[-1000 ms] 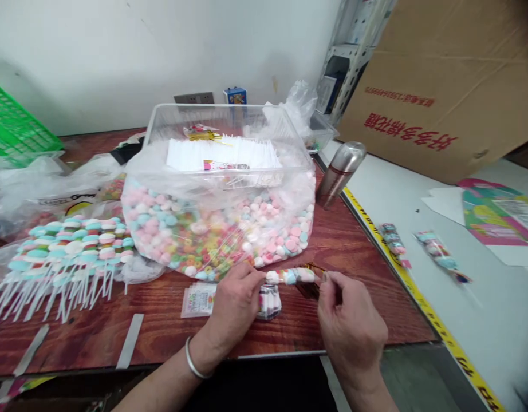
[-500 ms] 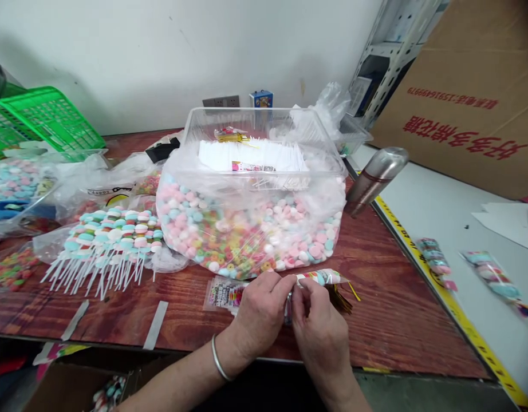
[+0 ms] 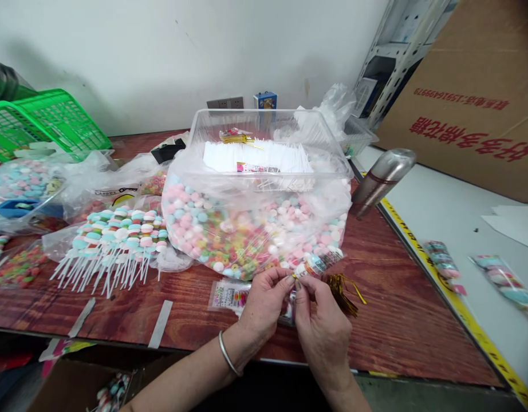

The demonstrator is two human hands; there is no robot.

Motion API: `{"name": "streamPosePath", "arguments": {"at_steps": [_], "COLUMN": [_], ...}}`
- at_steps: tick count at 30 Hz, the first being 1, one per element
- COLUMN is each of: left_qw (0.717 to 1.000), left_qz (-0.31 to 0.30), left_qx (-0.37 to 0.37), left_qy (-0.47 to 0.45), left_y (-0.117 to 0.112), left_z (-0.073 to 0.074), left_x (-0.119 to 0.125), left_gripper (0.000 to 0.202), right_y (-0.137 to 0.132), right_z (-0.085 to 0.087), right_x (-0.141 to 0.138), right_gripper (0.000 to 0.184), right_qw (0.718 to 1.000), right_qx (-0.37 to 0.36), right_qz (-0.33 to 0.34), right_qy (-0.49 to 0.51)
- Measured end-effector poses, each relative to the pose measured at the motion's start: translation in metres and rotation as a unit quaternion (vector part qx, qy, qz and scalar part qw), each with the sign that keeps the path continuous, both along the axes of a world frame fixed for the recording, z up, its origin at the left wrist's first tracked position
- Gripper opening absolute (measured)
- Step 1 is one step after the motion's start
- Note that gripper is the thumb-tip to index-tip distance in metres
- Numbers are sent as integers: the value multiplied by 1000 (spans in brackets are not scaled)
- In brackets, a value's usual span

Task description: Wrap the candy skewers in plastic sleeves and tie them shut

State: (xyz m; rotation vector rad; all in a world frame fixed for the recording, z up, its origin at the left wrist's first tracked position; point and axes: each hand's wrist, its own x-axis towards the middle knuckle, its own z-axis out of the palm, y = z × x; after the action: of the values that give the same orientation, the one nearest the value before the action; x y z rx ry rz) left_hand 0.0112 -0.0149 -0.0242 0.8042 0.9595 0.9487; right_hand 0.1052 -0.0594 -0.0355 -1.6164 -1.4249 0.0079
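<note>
The left hand [image 3: 264, 298] and right hand [image 3: 324, 325] both pinch one end of a wrapped candy stick [image 3: 318, 264], held just above the counter [image 3: 388, 312], close against the big candy bag [image 3: 247, 229]

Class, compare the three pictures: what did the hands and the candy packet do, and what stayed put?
The right hand left the far end of the candy packet and slid in beside the left hand; both now pinch its near end, and the packet has tipped up towards the candy bag. Bag, flask and gold ties stayed put.
</note>
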Motion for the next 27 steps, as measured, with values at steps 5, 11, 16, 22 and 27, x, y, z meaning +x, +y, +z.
{"name": "streamPosePath", "arguments": {"at_steps": [5, 11, 16, 22, 27], "left_qw": [985, 997, 821, 857, 898], "left_qz": [18, -48, -66, -40, -44], "left_qx": [-87, 68, 454, 377, 336], "left_qy": [-145, -5, 338, 349, 281], "left_y": [-3, 2, 3, 0, 2], "left_z": [-1, -6, -13, -6, 3], "left_x": [9, -2, -17, -14, -13], "left_gripper": [29, 25, 28, 23, 26], "right_y": [7, 14, 11, 10, 11], "right_z": [5, 10, 10, 12, 10], "right_x": [-1, 14, 17, 9, 8], "right_gripper": [22, 29, 27, 28, 26], "right_qw": [962, 917, 973, 962, 906], "right_qx": [-101, -181, -152, -137, -154], "right_qz": [-9, 106, 65, 108, 140], "right_qy": [252, 339, 160, 212, 367]}}
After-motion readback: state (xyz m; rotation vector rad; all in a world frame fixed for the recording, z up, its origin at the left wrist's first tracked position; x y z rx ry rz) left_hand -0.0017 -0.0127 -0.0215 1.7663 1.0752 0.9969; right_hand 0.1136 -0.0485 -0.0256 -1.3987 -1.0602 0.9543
